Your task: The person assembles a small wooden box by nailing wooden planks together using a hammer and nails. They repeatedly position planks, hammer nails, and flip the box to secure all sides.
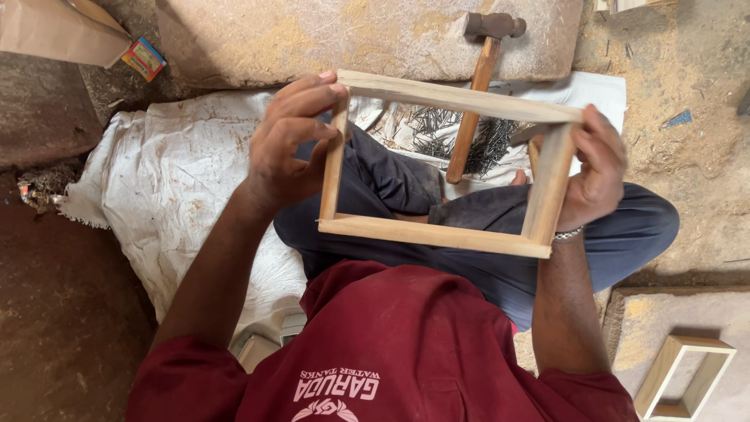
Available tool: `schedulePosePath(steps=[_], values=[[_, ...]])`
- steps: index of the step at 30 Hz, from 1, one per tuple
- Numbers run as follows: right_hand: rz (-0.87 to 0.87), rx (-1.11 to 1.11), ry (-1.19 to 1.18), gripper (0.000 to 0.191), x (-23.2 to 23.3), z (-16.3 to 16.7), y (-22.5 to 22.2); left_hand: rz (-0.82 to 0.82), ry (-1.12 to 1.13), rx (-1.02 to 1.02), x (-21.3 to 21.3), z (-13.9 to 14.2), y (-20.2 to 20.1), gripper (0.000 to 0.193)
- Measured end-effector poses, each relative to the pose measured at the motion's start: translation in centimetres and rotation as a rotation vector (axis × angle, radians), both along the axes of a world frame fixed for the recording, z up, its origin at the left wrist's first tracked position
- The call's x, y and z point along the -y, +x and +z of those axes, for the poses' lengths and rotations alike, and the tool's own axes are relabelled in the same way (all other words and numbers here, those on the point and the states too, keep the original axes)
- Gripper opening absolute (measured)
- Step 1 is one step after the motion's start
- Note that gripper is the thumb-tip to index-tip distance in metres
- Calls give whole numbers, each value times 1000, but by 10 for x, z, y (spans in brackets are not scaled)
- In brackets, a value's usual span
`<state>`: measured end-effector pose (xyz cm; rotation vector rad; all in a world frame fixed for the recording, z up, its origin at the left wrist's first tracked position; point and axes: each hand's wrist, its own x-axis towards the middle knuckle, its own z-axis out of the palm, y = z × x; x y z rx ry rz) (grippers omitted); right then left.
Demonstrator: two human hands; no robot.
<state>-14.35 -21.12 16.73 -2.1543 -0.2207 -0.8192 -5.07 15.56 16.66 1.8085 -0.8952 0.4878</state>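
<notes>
A rectangular frame of pale wooden slats [437,233] is held up over my crossed legs. My left hand [285,144] grips its left upright near the top corner. On the opposite side, my right hand [598,168] clasps the right upright, with a metal bracelet at the wrist. Through the frame's opening I see a hammer [478,86] with a wooden handle and rusty head, lying with its head on a stone slab. Beneath the hammer's handle lies a heap of dark nails [461,137] on the white cloth.
I sit on a white woven sack [168,187] spread over an earthen floor. A large stone slab [351,35] lies ahead. Another wooden frame [686,375] rests on a board at lower right. A small colourful box [144,57] and a cardboard box [55,31] lie at upper left.
</notes>
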Motion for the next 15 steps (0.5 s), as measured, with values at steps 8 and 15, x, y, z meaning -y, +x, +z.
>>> schedulePosePath(steps=[8,15], values=[[35,-460,-248,31,-20,-10,68,-33,-253,-706,-17,-30,28,37],[110,-1076,458,27,-35,-72,180,331,-281,-1272,-13,-95,107,28]])
